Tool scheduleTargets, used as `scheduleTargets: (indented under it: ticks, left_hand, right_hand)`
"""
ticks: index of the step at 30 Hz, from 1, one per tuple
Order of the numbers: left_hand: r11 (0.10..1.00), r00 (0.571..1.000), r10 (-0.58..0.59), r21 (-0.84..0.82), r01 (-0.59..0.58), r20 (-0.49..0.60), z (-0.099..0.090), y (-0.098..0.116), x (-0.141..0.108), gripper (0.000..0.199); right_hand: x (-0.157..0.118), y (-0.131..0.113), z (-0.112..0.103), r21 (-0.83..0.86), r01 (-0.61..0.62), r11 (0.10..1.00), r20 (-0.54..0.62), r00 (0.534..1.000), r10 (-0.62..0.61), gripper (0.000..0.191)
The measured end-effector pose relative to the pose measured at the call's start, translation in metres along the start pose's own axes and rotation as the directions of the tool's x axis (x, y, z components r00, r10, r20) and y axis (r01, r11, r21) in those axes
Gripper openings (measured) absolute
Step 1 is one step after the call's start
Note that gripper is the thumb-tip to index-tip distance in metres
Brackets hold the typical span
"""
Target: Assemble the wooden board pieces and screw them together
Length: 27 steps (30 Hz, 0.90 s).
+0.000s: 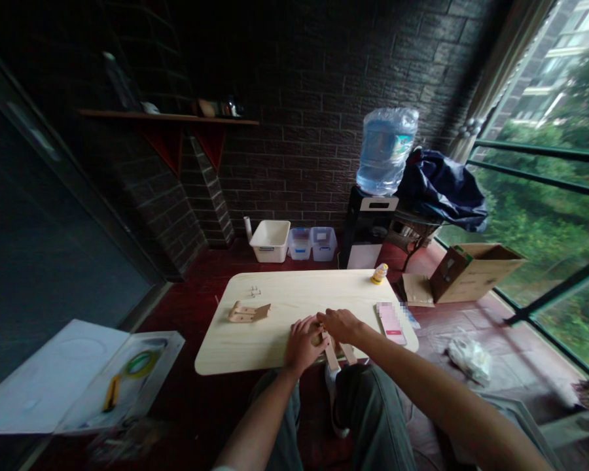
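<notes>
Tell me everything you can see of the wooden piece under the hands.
The wooden piece is light tan, with two flat slats showing, set apart and pointing toward the person at the near edge of the table. The left hand steadies it; the right hand is at its far end, fingers bent. The hands hide the rest, so its full shape is unclear.

The bare left arm (pixel 262 411) and right arm (pixel 439 386) reach forward. The left hand (pixel 303 343) is palm down, close beside the right hand (pixel 342 325), which has its fingers (pixel 328 316) curled in.
</notes>
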State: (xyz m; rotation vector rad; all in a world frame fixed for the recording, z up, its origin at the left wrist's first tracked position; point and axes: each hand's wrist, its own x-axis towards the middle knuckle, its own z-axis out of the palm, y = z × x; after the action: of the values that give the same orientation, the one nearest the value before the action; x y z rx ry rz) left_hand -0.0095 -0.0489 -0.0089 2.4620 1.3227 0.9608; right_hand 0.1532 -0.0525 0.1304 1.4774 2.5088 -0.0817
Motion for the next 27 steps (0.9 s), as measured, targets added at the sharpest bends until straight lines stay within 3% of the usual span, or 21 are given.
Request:
scheduleTargets:
  ticks: [9, 17, 24, 27]
  left_hand:
    - [1.0, 1.0, -0.008, -0.001, 0.008, 0.007, 0.004, -0.002, 0.0, 0.029]
    - [1.0, 1.0, 0.009, 0.001, -0.009, -0.011, 0.006, -0.003, 0.0, 0.031]
    - [1.0, 1.0, -0.002, -0.001, 0.002, 0.01, 0.005, -0.002, 0.002, 0.03]
    - [1.0, 1.0, -0.006, -0.006, 0.006, 0.006, 0.005, 0.0, 0.002, 0.032]
  right_hand:
    - [0.002, 0.006, -0.001, 0.066, -0.163, 0.984, 0.05, 0.986, 0.16, 0.034]
    - [-0.004, 0.008, 0.001, 0.011, 0.013, 1.0, 0.021, 1.0, -0.013, 0.033]
    - [0.006, 0.008, 0.006, 0.016, -0.103, 0.995, 0.037, 0.994, 0.102, 0.033]
    - [0.005, 0.009, 0.007, 0.011, -0.079, 0.997, 0.035, 0.996, 0.078, 0.038]
